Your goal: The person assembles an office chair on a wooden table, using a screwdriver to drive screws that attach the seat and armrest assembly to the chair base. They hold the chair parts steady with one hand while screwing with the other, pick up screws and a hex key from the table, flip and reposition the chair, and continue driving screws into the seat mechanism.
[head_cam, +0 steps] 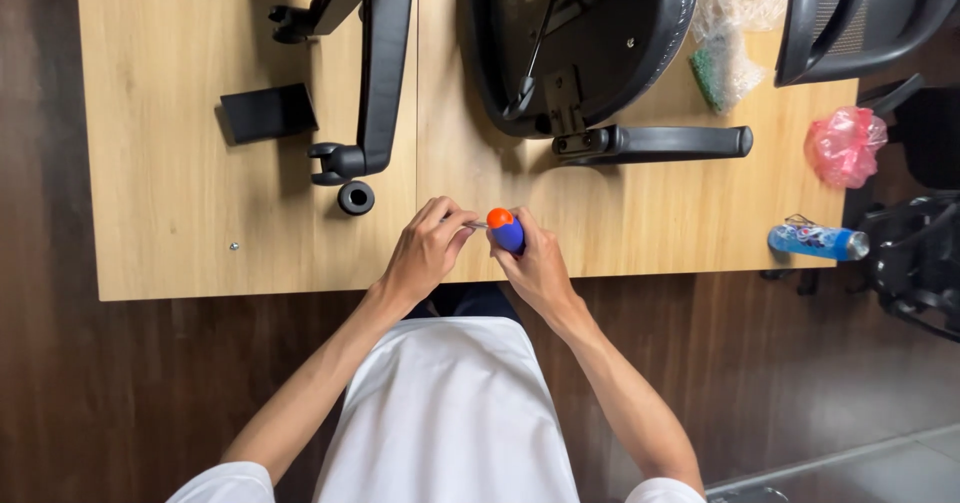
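My right hand (535, 263) grips a screwdriver (506, 230) with a blue handle and an orange cap, held just above the near edge of the wooden table (180, 193). The thin metal shaft points left into my left hand (425, 248), whose fingers are pinched around its tip. Both hands meet at the table's front middle. Whatever sits at the shaft's tip is hidden by my left fingers.
An upturned black chair seat (590, 43) with an armrest (650, 143) lies at the back. A black chair base leg (380, 73), a caster (355, 198), a black block (268, 113), a small screw (233, 247), plastic bags (730, 33), a pink bag (845, 145) and a bottle (815, 242) lie around.
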